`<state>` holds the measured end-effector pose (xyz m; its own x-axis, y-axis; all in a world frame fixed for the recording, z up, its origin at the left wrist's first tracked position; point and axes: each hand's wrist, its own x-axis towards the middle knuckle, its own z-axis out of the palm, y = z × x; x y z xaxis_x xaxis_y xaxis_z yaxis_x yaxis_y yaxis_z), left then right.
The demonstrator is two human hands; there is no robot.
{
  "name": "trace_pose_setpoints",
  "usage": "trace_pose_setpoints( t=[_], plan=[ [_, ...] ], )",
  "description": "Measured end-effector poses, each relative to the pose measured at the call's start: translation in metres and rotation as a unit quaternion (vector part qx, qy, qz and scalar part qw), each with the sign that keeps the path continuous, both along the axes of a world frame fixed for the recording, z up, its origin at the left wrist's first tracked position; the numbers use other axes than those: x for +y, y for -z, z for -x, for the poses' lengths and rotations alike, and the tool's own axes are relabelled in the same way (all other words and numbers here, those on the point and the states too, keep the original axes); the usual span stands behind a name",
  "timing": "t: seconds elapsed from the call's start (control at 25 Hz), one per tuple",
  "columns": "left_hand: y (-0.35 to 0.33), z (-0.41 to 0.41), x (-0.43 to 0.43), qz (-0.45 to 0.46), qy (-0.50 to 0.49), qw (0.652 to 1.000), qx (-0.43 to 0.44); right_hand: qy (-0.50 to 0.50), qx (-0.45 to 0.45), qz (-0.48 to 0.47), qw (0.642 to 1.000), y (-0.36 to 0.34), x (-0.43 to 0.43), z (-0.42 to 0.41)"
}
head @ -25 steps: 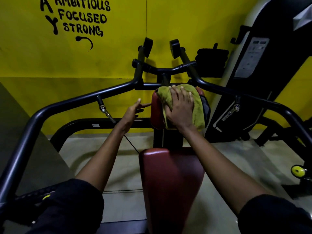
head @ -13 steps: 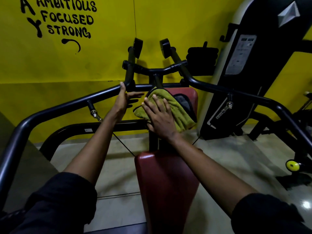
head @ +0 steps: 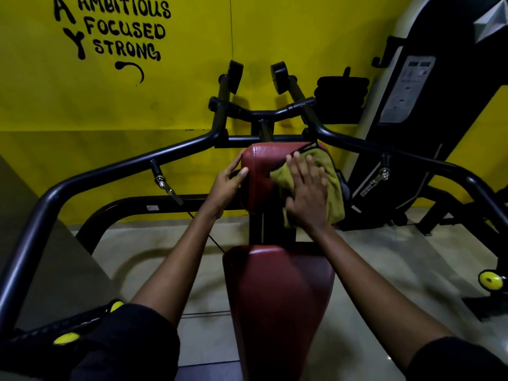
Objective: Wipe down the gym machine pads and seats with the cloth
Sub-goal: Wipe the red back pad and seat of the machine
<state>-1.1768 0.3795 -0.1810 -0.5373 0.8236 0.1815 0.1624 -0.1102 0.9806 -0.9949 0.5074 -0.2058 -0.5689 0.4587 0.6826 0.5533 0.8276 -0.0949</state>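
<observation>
A dark red upper pad (head: 257, 171) stands upright on a black post in the middle of the view. Below it, the long red seat pad (head: 277, 303) runs toward me. An olive-green cloth (head: 328, 171) covers the upper pad's right half. My right hand (head: 308, 195) presses flat on the cloth with fingers spread. My left hand (head: 226, 182) holds the pad's left edge, thumb on the front face and fingers wrapped behind it.
Black tubular machine arms (head: 115, 171) sweep out left and right of the pads, with chrome pull pins hanging below. A yellow wall with black lettering stands behind. A black weight-stack tower (head: 428, 111) rises at right. A yellow knob (head: 490, 280) sits low right.
My right hand slid the cloth from the pad's left part to its right half, baring the left of the pad. My left hand dropped from the black arm onto the pad's left edge.
</observation>
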Motion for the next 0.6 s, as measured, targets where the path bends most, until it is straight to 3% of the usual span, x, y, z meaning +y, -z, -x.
trace_pose_setpoints(
  t=[0.12, 0.24, 0.4, 0.48, 0.6],
  plan=[
    [0.010, -0.008, 0.002, -0.006, -0.012, 1.000, 0.004, 0.008, 0.112, 0.079, 0.990, -0.040, 0.018, 0.016],
    [0.016, -0.021, 0.003, 0.010, -0.025, 1.000, 0.002, 0.017, 0.181, 0.085, 0.980, -0.037, 0.027, 0.016],
    [0.021, -0.033, 0.002, 0.024, -0.035, 0.999, -0.015, 0.036, 0.330, 0.212, 0.919, 0.003, 0.018, 0.008],
    [0.026, -0.031, 0.004, 0.022, -0.015, 1.000, -0.012, 0.060, 0.354, 0.275, 0.892, 0.028, 0.008, 0.003],
    [0.028, -0.030, 0.004, 0.024, -0.007, 1.000, -0.010, 0.047, 0.373, 0.298, 0.877, 0.037, 0.005, -0.003]
  ],
)
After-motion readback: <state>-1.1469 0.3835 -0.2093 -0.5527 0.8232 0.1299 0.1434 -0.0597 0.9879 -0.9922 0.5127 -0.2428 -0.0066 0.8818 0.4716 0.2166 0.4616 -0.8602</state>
